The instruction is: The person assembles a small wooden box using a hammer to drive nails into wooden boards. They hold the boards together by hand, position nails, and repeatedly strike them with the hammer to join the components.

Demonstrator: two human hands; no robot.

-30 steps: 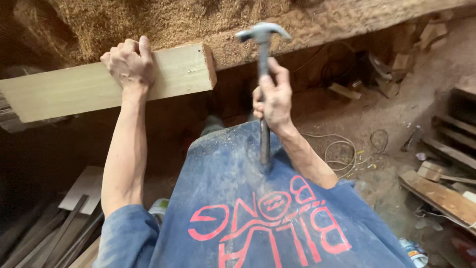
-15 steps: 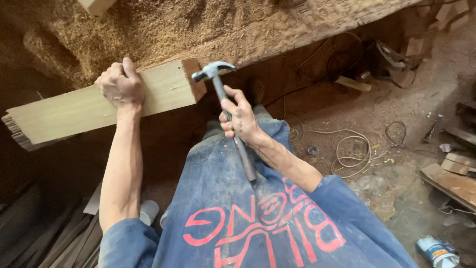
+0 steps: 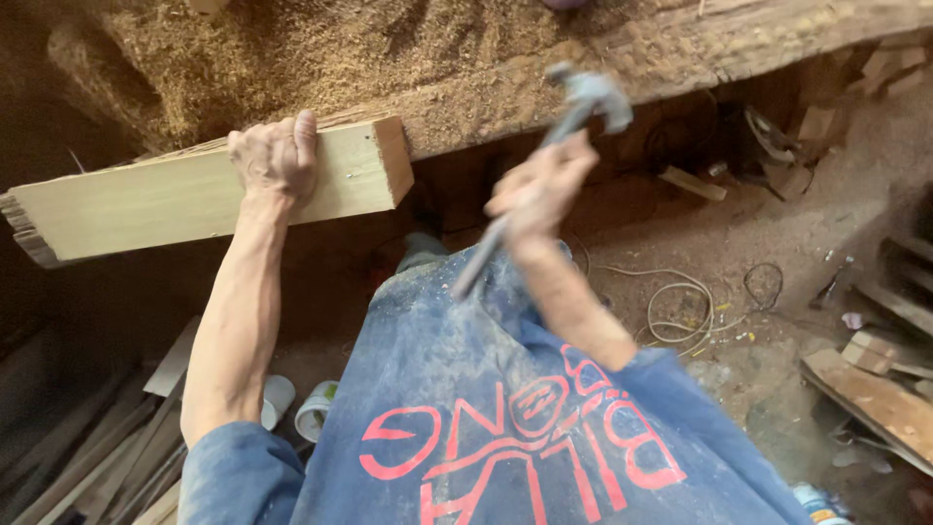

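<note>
A pale, squared timber block (image 3: pixel 209 194) is gripped over its top edge by the left hand (image 3: pixel 275 156), against the sawdust-covered bench's (image 3: pixel 622 68) front edge. A grey steel claw hammer (image 3: pixel 583 97), clenched in the right hand (image 3: pixel 542 190), has swung rightward, away from the block.

One head-worn camera looks steeply down, close over the person's chest. It faces a sawdust-covered desk (image 3: pixel 321 49) and dirt floor (image 3: pixel 758 233).

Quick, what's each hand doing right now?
Left hand: closed over the top edge of the wooden board.
Right hand: closed around the hammer handle, blurred.
</note>
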